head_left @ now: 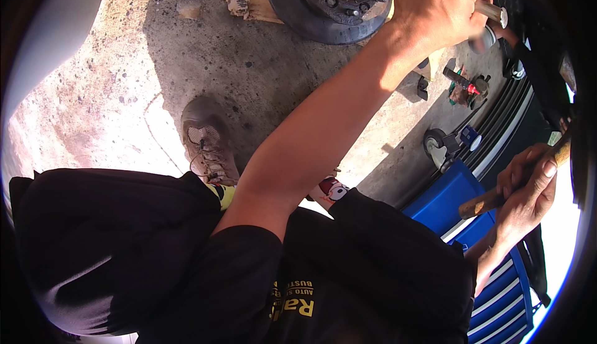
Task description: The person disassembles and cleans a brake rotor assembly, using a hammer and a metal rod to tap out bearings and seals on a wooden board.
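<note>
My left hand [438, 8] is closed around a metal rod [494, 13], its arm reaching across the view to the top. The rod's far end meets the centre bore of a brake rotor and hub [317, 14], which has wheel studs around it. At the right, my right hand [525, 188] grips a brown wooden tool handle [482, 206]. The handle runs up toward the dark right rim, and what it carries at that end cannot be made out. A blurred round metal piece [482, 40] shows just below my left hand.
Wooden blocks [264, 2] lie by the rotor on the stained concrete floor [112, 95]. My shoe [208, 135] stands below it. Toward the right are a red-and-black tool [463, 83], a caster wheel [435, 145] and a blue slatted piece [444, 198]. A grey panel [53, 27] fills the upper left.
</note>
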{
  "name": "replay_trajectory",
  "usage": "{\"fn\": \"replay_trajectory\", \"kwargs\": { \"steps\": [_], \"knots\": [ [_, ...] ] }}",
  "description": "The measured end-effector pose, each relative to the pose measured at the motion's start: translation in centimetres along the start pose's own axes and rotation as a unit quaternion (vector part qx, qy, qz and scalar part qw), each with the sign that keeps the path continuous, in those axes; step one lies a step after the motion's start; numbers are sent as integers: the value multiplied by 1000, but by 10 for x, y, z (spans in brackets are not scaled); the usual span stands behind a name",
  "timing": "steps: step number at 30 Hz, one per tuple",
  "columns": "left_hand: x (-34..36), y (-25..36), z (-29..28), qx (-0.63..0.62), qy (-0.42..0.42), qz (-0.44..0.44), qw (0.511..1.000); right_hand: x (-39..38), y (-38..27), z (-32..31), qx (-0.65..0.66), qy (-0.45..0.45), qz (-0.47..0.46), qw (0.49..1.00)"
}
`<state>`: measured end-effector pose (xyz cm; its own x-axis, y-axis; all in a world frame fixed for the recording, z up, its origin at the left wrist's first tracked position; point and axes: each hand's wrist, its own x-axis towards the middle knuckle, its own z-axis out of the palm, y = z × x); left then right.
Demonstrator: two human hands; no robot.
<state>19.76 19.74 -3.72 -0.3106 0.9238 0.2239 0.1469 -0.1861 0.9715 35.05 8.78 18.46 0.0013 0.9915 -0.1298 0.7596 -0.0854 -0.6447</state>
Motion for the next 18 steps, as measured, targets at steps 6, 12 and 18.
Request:
{"fn": "replay_trajectory", "kwargs": {
  "steps": [6,12,18],
  "knots": [
    [-2,-10,-1,59,6,60,996,0,-1,7,-43,19,-12,999],
    [-4,-4,-6,-126,42,4,991,8,-7,33,-149,-30,13,988],
    [-2,-11,-2,-63,103,76,990,13,-26,-9,-61,-5,-27,998]
  ]
}}
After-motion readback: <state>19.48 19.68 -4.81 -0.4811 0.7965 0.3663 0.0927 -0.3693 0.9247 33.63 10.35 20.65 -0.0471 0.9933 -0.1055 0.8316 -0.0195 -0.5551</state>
